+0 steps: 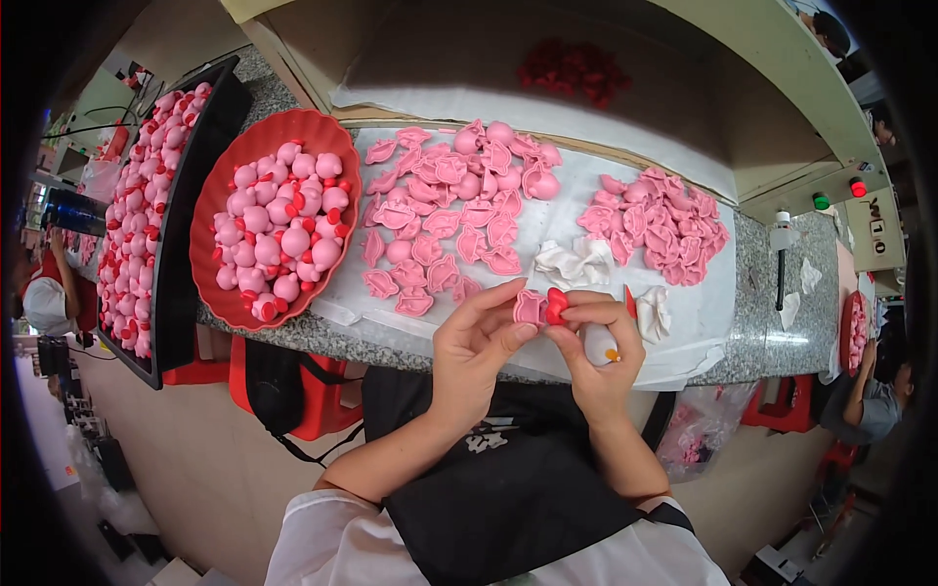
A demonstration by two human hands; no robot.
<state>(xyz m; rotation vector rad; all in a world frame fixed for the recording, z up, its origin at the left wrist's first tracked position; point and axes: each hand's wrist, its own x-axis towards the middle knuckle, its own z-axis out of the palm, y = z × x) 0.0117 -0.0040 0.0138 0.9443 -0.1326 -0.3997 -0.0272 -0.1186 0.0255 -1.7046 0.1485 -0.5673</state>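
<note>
Between the fingertips of my left hand point(467, 354) is a small hollow pink plastic shell piece point(530, 307). Close against it, my right hand point(602, 379) pinches a glossy red bow-shaped piece point(556, 306). A white rounded bottle point(598, 343) with a yellow-orange tip shows beside the right palm, partly hidden by the fingers. Behind that hand, a red pointed tip point(630, 301) sticks up. Two crumpled white tissues point(575, 262) lie just beyond my hands. Loose pink shell pieces point(440, 210) cover the white sheet, and another pink heap point(657, 227) lies to the right.
A red scalloped bowl point(207, 210) holds round pink pieces with red parts. Left of it stands a long black tray point(223, 107) full of similar ones. Red pieces point(574, 72) lie inside the shelf. Red stools point(332, 415) stand under the granite bench point(762, 332). Other people work at both sides.
</note>
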